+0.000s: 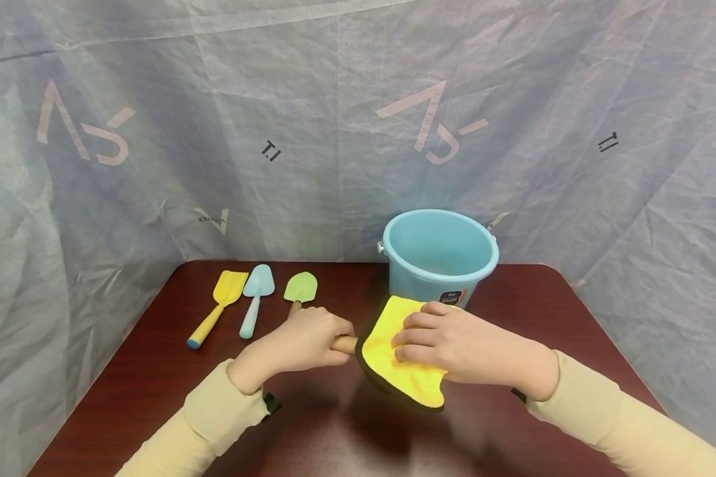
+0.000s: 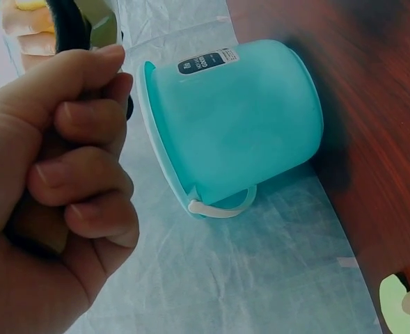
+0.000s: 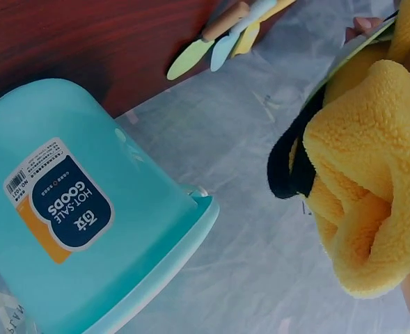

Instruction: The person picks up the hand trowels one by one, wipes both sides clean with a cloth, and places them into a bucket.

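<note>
My left hand (image 1: 310, 338) grips the wooden handle (image 1: 345, 344) of a small trowel, its fingers curled round it. A sliver of the pale green blade (image 2: 101, 24) shows in the left wrist view; the cloth hides most of it. My right hand (image 1: 453, 341) holds a yellow cloth (image 1: 388, 344) with a dark border, its fingers pressing the cloth over the blade end. In the right wrist view the fluffy cloth (image 3: 358, 174) hangs in folds and covers much of that hand. Both hands are raised over the near part of the table.
A light blue bucket (image 1: 420, 281) stands upright at the back right, close behind the cloth. To the left lie a yellow shovel (image 1: 217, 308), a light blue trowel (image 1: 254, 301) and a green trowel (image 1: 301, 286). Grey sheeting (image 1: 334, 132) hangs behind the dark red table (image 1: 137, 371).
</note>
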`<state>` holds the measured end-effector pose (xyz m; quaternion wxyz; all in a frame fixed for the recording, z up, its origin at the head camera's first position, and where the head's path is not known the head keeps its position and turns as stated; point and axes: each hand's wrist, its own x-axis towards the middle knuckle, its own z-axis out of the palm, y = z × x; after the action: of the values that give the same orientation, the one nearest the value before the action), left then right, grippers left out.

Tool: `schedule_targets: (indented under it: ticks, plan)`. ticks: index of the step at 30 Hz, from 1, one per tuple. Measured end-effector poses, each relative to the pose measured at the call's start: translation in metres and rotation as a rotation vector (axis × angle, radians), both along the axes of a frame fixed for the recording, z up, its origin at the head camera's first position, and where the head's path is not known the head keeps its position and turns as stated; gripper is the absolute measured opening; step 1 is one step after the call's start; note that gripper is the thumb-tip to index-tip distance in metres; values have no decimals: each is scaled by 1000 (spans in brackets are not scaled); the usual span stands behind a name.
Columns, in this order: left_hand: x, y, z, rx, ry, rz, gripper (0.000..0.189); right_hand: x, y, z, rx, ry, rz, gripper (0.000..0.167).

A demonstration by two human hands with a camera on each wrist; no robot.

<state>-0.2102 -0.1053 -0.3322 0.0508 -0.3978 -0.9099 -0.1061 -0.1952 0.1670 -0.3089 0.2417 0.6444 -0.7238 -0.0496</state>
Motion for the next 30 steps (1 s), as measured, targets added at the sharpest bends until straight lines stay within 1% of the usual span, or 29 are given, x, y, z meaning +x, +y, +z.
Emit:
schedule_targets:
  ticks: [2, 7, 8, 13, 17, 21, 30]
  plan:
    - [0, -1, 0, 0, 6, 3, 12, 0, 1, 0, 11, -3, -14, 53]
    - [-1, -3, -2, 7, 26, 20, 10, 1, 4, 0, 13, -2, -36, 48]
    - [-1, -3, -2, 11, 30, 18, 11, 1, 5, 0, 10, -5, -40, 46]
    - [-2, -5, -5, 20, 48, 5, 11, 1, 9, -2, -6, -27, -40, 48]
    - [-2, -6, -5, 23, 44, -3, 11, 0, 12, -3, -13, -32, -36, 49]
    - [-3, -8, -6, 27, 42, -18, 9, -1, 15, -4, -25, -16, -23, 51]
    - [-5, -13, -9, 28, 33, -37, 10, 0, 22, -5, -30, -26, -41, 55]
